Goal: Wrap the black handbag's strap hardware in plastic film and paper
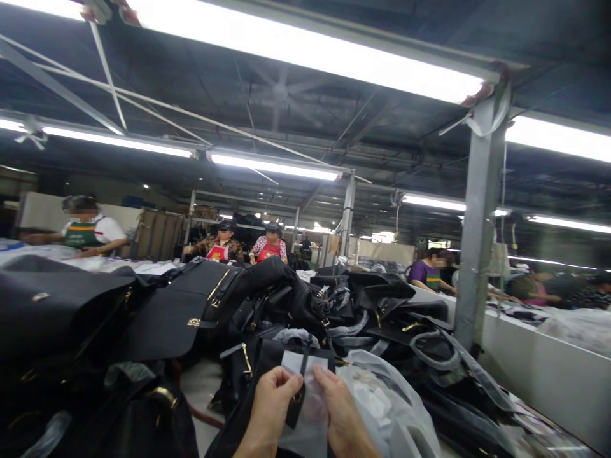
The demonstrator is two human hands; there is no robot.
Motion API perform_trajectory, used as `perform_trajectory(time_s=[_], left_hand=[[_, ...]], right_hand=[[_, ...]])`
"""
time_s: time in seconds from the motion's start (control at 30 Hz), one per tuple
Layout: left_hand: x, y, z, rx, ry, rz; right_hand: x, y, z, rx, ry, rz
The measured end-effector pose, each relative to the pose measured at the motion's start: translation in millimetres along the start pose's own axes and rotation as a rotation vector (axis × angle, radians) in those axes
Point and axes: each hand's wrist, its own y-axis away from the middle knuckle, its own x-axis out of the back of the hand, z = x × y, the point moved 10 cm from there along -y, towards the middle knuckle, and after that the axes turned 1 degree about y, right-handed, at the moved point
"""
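In the lower middle of the head view, a thin translucent white sheet (312,423) lies against a black strap (304,364) with a small gold-coloured fitting. My left hand (272,407) pinches the sheet's left side beside the strap, thumb against curled index finger. On the other side, my right hand (342,410) grips the sheet's right edge, thumb and fingers close together; part of that grip is hidden. Under and behind both hands sits a black bag (270,356). Touching distance to my right hand is a clear plastic bag (396,394) holding white pieces.
Black bags (162,305) with gold zips and clasps are heaped across the table, some straps wrapped in plastic. A grey metal post (477,222) rises at the right beside a white partition (539,362). Several people work beyond, including one in a green apron (83,234).
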Motion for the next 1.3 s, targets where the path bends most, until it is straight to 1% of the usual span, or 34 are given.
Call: perform_trajectory(time_s=[0.07, 0.17, 0.23, 0.3, 0.37, 0.47, 0.53, 0.6, 0.7, 0.77, 0.87, 0.97, 1.07, 1.13, 1.23, 1.3], left_hand=[[3.4, 1.0, 3.0, -0.017, -0.026, 0.025], [8.9, 2.2, 9.7, -0.049, -0.072, 0.073], [13.3, 2.2, 13.2, -0.077, -0.091, 0.121], [14.9, 1.2, 12.5, -0.089, -0.085, 0.145], [11.3, -0.8, 7.9, -0.072, -0.059, 0.114], [1.8, -3.4, 2.5, -0.032, -0.022, 0.016], [-1.6, -4.3, 3.9, -0.022, -0.018, -0.032], [-2.3, -4.8, 7.3, -0.018, -0.035, -0.063], [1.8, -5.5, 11.1, -0.011, -0.091, -0.061], [4.6, -5.5, 12.4, -0.011, -0.135, -0.051], [4.7, -3.3, 16.8, -0.03, -0.201, -0.053], [5.7, 2.6, 29.2, -0.091, -0.277, -0.03], [7.7, 9.9, 40.2, -0.145, -0.337, -0.009], [7.3, 13.3, 41.0, -0.154, -0.356, -0.032], [7.9, 15.5, 34.9, -0.132, -0.374, -0.068], [9.5, 16.5, 32.0, -0.12, -0.394, -0.07]], right_hand=[[-5.7, -0.1, 3.2, -0.008, -0.01, -0.033], [-13.3, -1.1, 5.7, 0.021, -0.017, -0.084], [-12.6, -3.5, 7.5, 0.043, -0.017, -0.074], [-7.6, -7.2, 10.0, 0.056, -0.034, -0.031], [-3.0, -11.1, 12.3, 0.065, -0.054, 0.0], [-0.3, -15.4, 14.9, 0.076, -0.058, 0.003], [0.0, -16.3, 16.2, 0.073, -0.065, -0.008], [-2.4, -15.5, 15.8, 0.061, -0.059, -0.045], [-9.1, -11.5, 10.7, 0.042, 0.028, -0.129], [-12.3, -8.8, 6.4, 0.03, 0.098, -0.163], [-12.6, -8.0, 3.3, 0.001, 0.161, -0.148], [-12.2, -9.8, 2.7, -0.001, 0.178, -0.121], [-12.4, -11.1, 3.4, 0.013, 0.168, -0.121], [-11.3, -11.2, 4.7, 0.012, 0.161, -0.12], [-9.0, -11.3, 9.2, -0.022, 0.145, -0.117], [-8.1, -12.1, 11.4, -0.037, 0.142, -0.112]])
